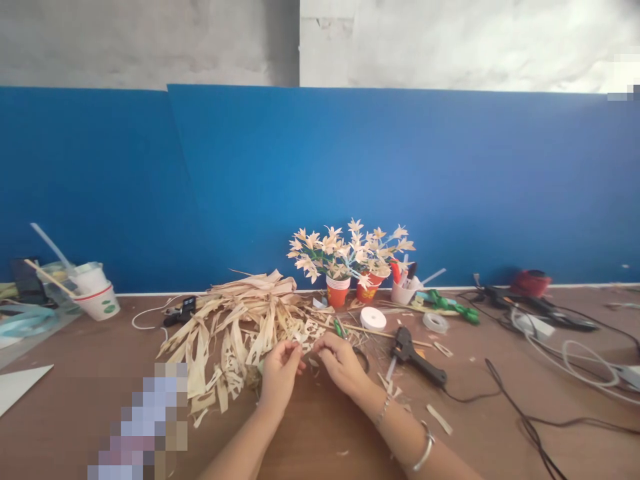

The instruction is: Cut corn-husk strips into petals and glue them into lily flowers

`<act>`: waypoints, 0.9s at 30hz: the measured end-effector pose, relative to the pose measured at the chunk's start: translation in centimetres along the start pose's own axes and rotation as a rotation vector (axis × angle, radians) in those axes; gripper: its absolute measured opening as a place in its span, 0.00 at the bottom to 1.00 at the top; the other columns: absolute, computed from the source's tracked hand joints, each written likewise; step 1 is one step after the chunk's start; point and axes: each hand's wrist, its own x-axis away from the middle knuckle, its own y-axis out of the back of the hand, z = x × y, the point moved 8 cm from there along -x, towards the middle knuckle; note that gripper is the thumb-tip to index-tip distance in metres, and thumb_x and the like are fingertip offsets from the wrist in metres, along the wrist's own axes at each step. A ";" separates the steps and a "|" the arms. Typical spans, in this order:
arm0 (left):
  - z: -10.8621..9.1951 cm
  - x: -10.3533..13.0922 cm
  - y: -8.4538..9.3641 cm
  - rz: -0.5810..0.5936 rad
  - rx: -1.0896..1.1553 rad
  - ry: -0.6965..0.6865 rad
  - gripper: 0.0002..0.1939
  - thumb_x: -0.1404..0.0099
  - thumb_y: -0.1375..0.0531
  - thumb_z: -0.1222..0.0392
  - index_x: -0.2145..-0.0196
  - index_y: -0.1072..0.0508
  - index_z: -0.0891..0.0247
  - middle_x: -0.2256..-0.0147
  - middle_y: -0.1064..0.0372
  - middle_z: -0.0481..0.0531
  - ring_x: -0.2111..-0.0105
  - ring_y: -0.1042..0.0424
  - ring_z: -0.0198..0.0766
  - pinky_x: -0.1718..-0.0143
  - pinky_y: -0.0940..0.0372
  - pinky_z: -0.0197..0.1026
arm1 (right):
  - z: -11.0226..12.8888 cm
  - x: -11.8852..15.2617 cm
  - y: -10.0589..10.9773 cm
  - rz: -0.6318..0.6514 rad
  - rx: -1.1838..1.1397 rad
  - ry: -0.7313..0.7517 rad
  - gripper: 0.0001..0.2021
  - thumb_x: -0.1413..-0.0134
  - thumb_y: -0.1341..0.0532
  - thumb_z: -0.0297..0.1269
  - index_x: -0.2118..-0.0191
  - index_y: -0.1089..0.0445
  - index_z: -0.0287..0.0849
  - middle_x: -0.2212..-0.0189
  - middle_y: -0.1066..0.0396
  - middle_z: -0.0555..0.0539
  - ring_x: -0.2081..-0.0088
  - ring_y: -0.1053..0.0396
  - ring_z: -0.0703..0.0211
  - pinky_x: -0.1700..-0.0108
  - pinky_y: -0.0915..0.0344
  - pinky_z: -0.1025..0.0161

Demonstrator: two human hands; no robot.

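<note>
My left hand (283, 372) is closed in a pinch, thumb against the fingers, over the front of the table. A tiny pale bit shows at its fingertips, too small to name. Just beside it my right hand (341, 363) is also closed, its fingers curled and pointing at the left hand; what they hold, if anything, is hidden. Behind and left of the hands spreads a heap of dried corn husks (240, 320), some with cut-out holes. Green-handled scissors (340, 328) lie partly hidden behind the right hand. A black hot glue gun (417, 357) rests to its right.
Two orange paper cups (339, 293) with pale husk flowers (327, 248) stand by the blue partition (240, 173). Nearby are a white ribbon roll (373, 319), a clear tape roll (435, 323) and green ribbon (453, 307). Black cables (530, 420) cross the right side; a white cup (100, 301) stands left.
</note>
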 end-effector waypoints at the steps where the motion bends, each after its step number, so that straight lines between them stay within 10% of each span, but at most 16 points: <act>1: 0.0 0.0 0.0 0.002 0.000 0.001 0.16 0.50 0.37 0.48 0.73 0.30 0.65 0.78 0.32 0.47 0.80 0.32 0.34 0.80 0.38 0.34 | -0.1 -0.1 0.1 -0.015 -0.019 -0.005 0.13 0.54 0.51 0.22 0.69 0.31 0.41 0.73 0.32 0.49 0.69 0.34 0.61 0.65 0.37 0.65; 18: 0.3 0.0 -0.4 0.026 -0.016 0.038 0.14 0.51 0.38 0.50 0.75 0.31 0.64 0.81 0.34 0.45 0.83 0.34 0.33 0.83 0.41 0.34 | 3.4 1.0 0.2 -0.087 0.251 0.373 0.14 0.41 0.50 0.26 0.54 0.33 0.44 0.67 0.36 0.44 0.65 0.35 0.57 0.64 0.35 0.61; 27: 0.3 0.1 -0.6 0.052 -0.069 0.022 0.13 0.51 0.39 0.51 0.75 0.32 0.64 0.82 0.34 0.45 0.83 0.34 0.34 0.83 0.40 0.34 | 2.9 0.9 -0.3 -0.078 0.295 0.336 0.07 0.45 0.48 0.24 0.65 0.36 0.42 0.69 0.34 0.45 0.66 0.36 0.56 0.63 0.37 0.61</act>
